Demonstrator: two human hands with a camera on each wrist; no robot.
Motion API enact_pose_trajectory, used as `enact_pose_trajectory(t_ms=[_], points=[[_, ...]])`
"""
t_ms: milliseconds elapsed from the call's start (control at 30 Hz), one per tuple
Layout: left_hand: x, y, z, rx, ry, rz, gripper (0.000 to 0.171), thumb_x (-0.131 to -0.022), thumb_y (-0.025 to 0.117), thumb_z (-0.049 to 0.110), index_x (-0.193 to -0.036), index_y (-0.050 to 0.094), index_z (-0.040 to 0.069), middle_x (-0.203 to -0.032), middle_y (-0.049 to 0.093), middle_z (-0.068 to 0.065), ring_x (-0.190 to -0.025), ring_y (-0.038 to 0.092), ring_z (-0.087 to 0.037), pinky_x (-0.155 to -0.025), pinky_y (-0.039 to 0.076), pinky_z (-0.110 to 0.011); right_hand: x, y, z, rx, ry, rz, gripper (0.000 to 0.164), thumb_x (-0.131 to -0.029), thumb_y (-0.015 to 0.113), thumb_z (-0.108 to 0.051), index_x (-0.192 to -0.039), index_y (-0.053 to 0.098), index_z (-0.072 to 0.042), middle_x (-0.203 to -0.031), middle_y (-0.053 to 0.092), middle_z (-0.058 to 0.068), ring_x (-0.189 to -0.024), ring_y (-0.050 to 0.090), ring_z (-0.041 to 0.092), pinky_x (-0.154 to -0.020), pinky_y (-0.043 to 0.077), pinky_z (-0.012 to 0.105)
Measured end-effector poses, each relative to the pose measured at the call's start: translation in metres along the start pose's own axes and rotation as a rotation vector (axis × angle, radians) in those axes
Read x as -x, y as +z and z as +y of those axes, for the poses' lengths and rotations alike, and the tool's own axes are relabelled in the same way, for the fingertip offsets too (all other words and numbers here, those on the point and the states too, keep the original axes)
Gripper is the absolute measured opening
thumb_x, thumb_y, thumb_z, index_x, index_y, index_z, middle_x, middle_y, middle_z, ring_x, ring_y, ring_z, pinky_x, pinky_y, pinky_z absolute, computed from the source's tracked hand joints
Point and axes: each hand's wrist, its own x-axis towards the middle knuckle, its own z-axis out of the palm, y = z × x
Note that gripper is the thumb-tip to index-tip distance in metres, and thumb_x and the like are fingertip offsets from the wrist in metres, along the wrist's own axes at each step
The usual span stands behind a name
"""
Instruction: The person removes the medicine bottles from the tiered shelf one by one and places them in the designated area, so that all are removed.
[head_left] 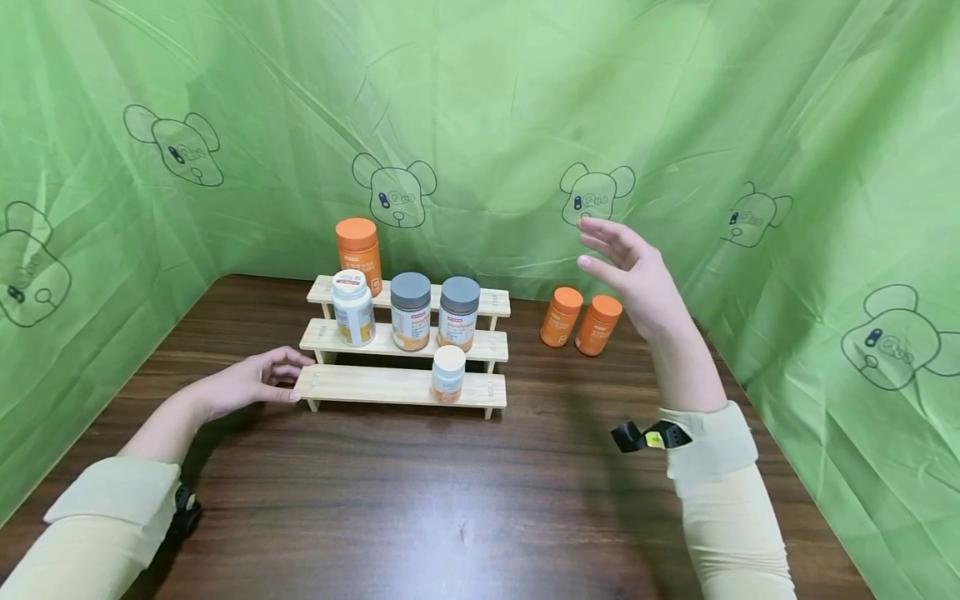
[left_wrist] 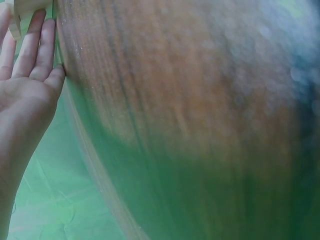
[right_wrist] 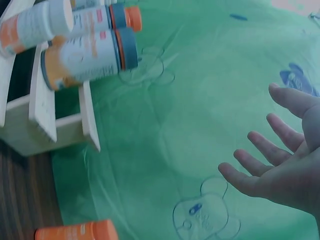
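Note:
A three-tier wooden rack (head_left: 375, 384) stands on the table. My left hand (head_left: 251, 385) is at its left end, fingertips by the lowest shelf; whether they touch it I cannot tell. In the air to the right, my right hand (head_left: 633, 271) holds nothing, its fingers loosely extended. Below it stand two orange bottles (head_left: 561, 318) on the table. On the top shelf is a larger orange bottle (head_left: 358, 254). The middle shelf bears a white bottle (head_left: 353, 310) and two grey-lidded jars (head_left: 410, 312). A small white-capped bottle (head_left: 448, 375) sits on the lowest shelf's right part.
Green cloth (head_left: 480, 108) printed with bear heads hangs behind and along both sides of the dark wooden table (head_left: 420, 500). The rack's back is close to the rear cloth. A black wrist camera (head_left: 651, 435) sits on the right wrist.

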Motion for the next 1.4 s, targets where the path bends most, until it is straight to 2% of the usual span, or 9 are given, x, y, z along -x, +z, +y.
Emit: enact_pose_trajectory(t_ms=[200, 467, 667, 967, 1233, 1400], points=[[0.000, 0.000, -0.001, 0.010, 0.010, 0.001, 0.056, -0.085, 0.069, 0.012, -0.132, 0.039, 0.001, -0.124, 0.058, -0.020, -0.105, 0.060, -0.010, -0.085, 0.046, -0.022, -0.004, 0.015, -0.010, -0.034, -0.039, -0.004, 0.050, -0.086, 0.069, -0.008, -0.133, 0.052, -0.012, -0.139, 0.050, 0.004, -0.132, 0.041, 0.024, -0.105, 0.036, 0.038], [0.000, -0.001, -0.001, 0.018, 0.009, -0.002, 0.057, -0.085, 0.069, 0.011, -0.132, 0.039, 0.000, -0.123, 0.059, -0.018, -0.105, 0.060, -0.010, -0.085, 0.046, -0.022, -0.010, 0.038, -0.019, -0.068, -0.055, -0.027, 0.049, -0.085, 0.069, -0.008, -0.131, 0.054, -0.012, -0.138, 0.051, 0.003, -0.130, 0.043, 0.022, -0.104, 0.038, 0.038], [-0.001, -0.001, -0.001, 0.010, 0.002, 0.002, 0.056, -0.085, 0.070, 0.012, -0.131, 0.040, 0.001, -0.124, 0.058, -0.019, -0.105, 0.060, -0.010, -0.085, 0.046, -0.021, -0.014, 0.056, -0.026, -0.061, -0.048, -0.049, 0.048, -0.085, 0.070, -0.011, -0.131, 0.054, -0.015, -0.137, 0.053, 0.000, -0.128, 0.046, 0.018, -0.106, 0.034, 0.043], [0.000, -0.001, 0.001, 0.007, 0.001, -0.002, 0.056, -0.084, 0.070, 0.012, -0.131, 0.040, 0.001, -0.124, 0.058, -0.019, -0.105, 0.060, -0.010, -0.084, 0.047, -0.023, -0.023, 0.087, -0.037, -0.053, -0.052, -0.104, 0.049, -0.085, 0.070, -0.012, -0.131, 0.053, -0.016, -0.136, 0.053, -0.002, -0.128, 0.046, 0.014, -0.107, 0.033, 0.041], [0.000, 0.000, 0.001, 0.011, 0.003, -0.002, 0.057, -0.084, 0.070, 0.012, -0.131, 0.039, 0.001, -0.126, 0.056, -0.023, -0.105, 0.060, -0.010, -0.085, 0.047, -0.024, -0.020, 0.116, -0.062, -0.033, 0.006, -0.145, 0.051, -0.087, 0.067, -0.012, -0.135, 0.050, -0.014, -0.139, 0.050, -0.001, -0.129, 0.044, 0.016, -0.106, 0.034, 0.040], [0.000, 0.000, 0.000, 0.005, 0.000, -0.002, 0.057, -0.084, 0.070, 0.013, -0.131, 0.040, 0.002, -0.126, 0.056, -0.023, -0.105, 0.060, -0.009, -0.085, 0.047, -0.023, -0.023, 0.134, -0.066, -0.064, 0.037, -0.168, 0.053, -0.087, 0.067, -0.010, -0.136, 0.048, -0.013, -0.140, 0.049, 0.002, -0.129, 0.044, 0.019, -0.104, 0.037, 0.038]])
